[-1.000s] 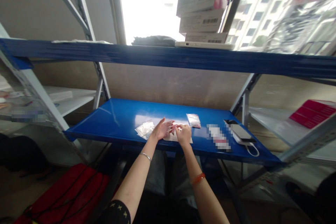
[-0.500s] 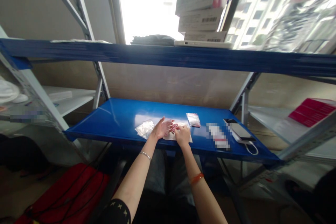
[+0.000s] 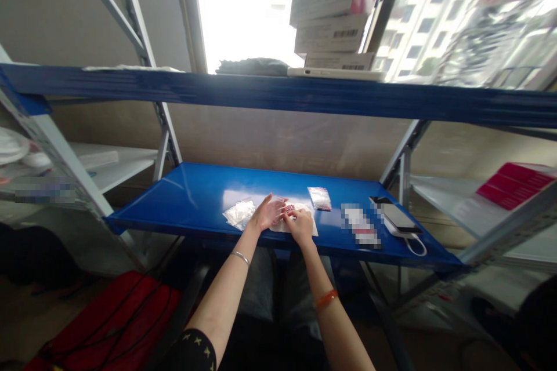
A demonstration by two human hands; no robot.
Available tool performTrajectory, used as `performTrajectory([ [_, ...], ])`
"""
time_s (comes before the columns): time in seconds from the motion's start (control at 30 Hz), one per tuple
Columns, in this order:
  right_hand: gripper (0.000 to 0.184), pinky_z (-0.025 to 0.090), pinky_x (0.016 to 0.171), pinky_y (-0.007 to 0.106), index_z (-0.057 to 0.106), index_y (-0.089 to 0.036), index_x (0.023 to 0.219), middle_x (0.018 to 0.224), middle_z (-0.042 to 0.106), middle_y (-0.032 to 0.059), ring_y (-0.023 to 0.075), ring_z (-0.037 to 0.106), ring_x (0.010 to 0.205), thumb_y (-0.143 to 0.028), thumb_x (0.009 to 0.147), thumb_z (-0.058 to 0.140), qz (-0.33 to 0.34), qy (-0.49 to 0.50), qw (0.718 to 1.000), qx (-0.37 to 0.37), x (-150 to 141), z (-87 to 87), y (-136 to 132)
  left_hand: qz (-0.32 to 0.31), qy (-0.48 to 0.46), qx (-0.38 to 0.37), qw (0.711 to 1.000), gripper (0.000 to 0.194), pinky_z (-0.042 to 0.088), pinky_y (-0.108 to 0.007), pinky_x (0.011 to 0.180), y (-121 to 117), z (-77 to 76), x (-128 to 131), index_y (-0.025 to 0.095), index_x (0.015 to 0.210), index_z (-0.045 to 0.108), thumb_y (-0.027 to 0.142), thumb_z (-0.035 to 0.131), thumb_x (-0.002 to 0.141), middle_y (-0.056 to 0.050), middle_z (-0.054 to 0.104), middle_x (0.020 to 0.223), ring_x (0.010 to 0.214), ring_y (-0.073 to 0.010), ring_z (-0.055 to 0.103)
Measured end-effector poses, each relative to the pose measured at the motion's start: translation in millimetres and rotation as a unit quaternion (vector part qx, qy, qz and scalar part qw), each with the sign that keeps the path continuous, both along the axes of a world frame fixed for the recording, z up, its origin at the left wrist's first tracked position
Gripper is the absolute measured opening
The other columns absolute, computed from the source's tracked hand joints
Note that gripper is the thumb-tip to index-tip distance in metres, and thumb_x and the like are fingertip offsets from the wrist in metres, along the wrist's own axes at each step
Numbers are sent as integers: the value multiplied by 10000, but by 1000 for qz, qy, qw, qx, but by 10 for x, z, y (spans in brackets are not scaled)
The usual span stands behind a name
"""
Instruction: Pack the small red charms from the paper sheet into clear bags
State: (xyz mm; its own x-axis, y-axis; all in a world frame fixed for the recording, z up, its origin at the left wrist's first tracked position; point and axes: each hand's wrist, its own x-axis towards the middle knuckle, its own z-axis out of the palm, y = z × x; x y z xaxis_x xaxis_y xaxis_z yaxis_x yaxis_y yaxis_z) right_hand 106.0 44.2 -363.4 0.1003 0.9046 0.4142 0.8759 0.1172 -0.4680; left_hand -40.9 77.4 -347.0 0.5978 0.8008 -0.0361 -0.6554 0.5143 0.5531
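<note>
Clear plastic bag (image 3: 290, 208) on paper (image 3: 310, 228); right hand (image 3: 300, 226) fingers pinching it, left hand (image 3: 270, 213) fingers spread.

**Small red-patterned packet (image 3: 289, 208) on a white sheet (image 3: 308, 229)**
It lies on the sheet; a crumpled clear bag (image 3: 239, 214) sits just left of the sheet, a red-printed clear packet (image 3: 319, 199) just beyond it.

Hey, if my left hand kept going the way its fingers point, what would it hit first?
Most likely the red-printed packet on the white sheet, just past the fingertips of the left hand, though depth is hard to judge.
</note>
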Motion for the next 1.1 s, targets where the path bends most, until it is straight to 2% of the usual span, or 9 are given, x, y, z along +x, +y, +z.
performTrajectory([
  [0.23,243,367,776,276,726,-223,800,858,618,68,219,520,906,-416,789,578,1,13,1000,-12,2,21,-6,4,-1,0,1000,532,490,-275,696,-14,12,-3,28,1168,550,449,338,920,-126,703,837,763,-184,657],
  [0.47,214,367,791,279,743,-268,867,877,628,65,222,519,919,-400,784,596,26,29,999,-18,22,-8,22,3,-1,0,1000,528,494,-270,677,-18,16,-1,34,1162,555,452,348,916,-125,704,844,760,-183,658],
  [0.8,204,368,735,275,743,-254,760,774,623,53,209,529,835,-389,770,591,40,47,998,-2,23,-35,46,4,3,1,1000,529,495,-267,649,-16,15,6,30,1122,578,462,356,912,-121,703,817,729,-180,656],
  [0.97,270,375,770,297,733,-213,735,786,643,62,204,544,821,-412,777,555,43,106,992,51,44,-85,98,4,8,6,1000,531,494,-267,676,-10,5,-2,32,1115,586,463,349,913,-128,704,847,751,-181,659],
  [1.1,388,388,767,329,721,-132,763,772,639,103,216,550,780,-465,782,521,-31,210,969,124,73,-7,161,5,16,8,1000,524,487,-266,693,2,4,0,36,1105,596,457,351,913,-128,704,851,752,-178,656],
])
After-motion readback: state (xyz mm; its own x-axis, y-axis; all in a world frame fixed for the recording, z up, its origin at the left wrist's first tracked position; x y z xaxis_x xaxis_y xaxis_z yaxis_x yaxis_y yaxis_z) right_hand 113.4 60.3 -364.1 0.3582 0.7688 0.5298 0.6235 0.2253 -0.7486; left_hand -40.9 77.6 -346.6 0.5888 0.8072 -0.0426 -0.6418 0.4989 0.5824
